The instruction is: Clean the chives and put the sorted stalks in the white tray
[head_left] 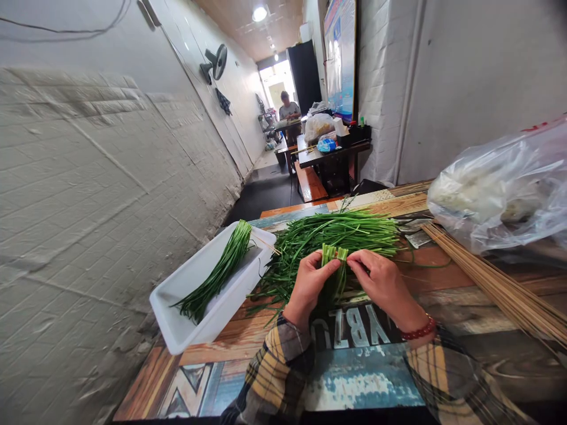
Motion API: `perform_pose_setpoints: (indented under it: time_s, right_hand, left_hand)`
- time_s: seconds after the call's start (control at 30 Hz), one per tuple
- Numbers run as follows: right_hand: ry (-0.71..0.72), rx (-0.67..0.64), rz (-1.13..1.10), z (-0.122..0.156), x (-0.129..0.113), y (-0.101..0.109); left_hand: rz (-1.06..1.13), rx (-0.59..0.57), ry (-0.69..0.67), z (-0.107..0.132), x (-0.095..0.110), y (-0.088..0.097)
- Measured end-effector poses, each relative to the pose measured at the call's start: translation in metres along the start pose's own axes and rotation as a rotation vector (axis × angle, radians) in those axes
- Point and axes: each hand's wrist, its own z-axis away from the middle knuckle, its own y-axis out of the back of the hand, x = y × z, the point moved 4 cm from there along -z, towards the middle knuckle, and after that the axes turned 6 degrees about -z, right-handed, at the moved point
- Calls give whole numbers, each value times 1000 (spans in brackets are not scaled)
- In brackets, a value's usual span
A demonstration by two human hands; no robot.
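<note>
My left hand (308,280) is closed around a small bunch of garlic chives (330,255), its thumb across the front and the cut stem ends pointing up. At the right edge of that bunch, my right hand (381,280) pinches with thumb and forefinger; what lies between those fingertips is too small to make out. Just behind both hands spreads a large loose pile of chives (341,227). To the left, a white plastic tray (177,333) holds a neat chive bundle (221,274), with thin sticks (266,241) poking out near its stem end.
Many bamboo skewers (496,280) lie on the right of the patterned wooden table (239,336). Beyond them sits a clear plastic bag (500,189) with pale contents. A brick-patterned wall (88,224) runs along the left. Farther back, a person (289,109) sits at another table.
</note>
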Motion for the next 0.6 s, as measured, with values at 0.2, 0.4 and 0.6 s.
perform_pose_setpoints:
  time_s: [0.2, 0.4, 0.6]
  right_hand:
    - [-7, -2, -5, 0, 3, 2]
    - [9, 4, 17, 2, 1, 0]
    - [4, 15, 3, 3, -1, 0]
  left_hand:
    - [-18, 72, -57, -3, 0, 11]
    - [-81, 42, -64, -3, 1, 9]
    - [-95, 13, -79, -1, 5, 5]
